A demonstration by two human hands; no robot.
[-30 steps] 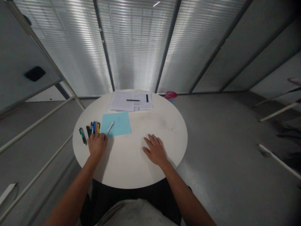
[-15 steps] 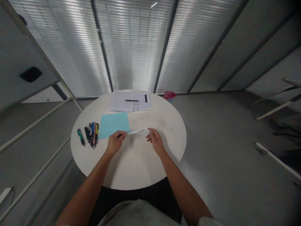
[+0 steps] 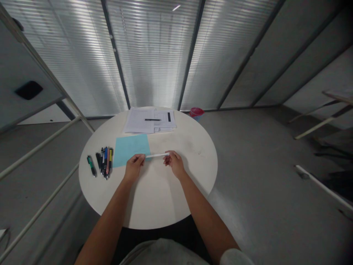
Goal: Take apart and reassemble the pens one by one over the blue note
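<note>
A: Biggest first; what carries everything?

B: A round white table [image 3: 154, 206]; on its far side lie printed papers [image 3: 140, 122], and nearer the person, left of the middle, a blue sheet [image 3: 128, 149].

A: And the two hands?

B: The left hand [image 3: 134, 167] is by the blue sheet's near right corner, thumb and fingers pinched on one end of something slim; the right hand [image 3: 175, 163] is over bare tabletop, fingers bent, their tips at the other end.

A: Anything smaller off to the side?

B: A bundle of pens [image 3: 107, 163] left of the blue sheet; farther left, apart from it, a green pen [image 3: 91, 166].

A: So what is the slim thing, and how does it lie?

B: A white pen [image 3: 157, 155]; it bridges the gap between the hands, its long axis crosswise to the person, the right end a touch farther away; it points rightward out of the left hand.

A: Which hand is nearer, then?

B: Neither; each is at one end; the left grips, but whether the right pinches its end or only touches it, I can't tell; nor how high the white pen is above the table.
</note>
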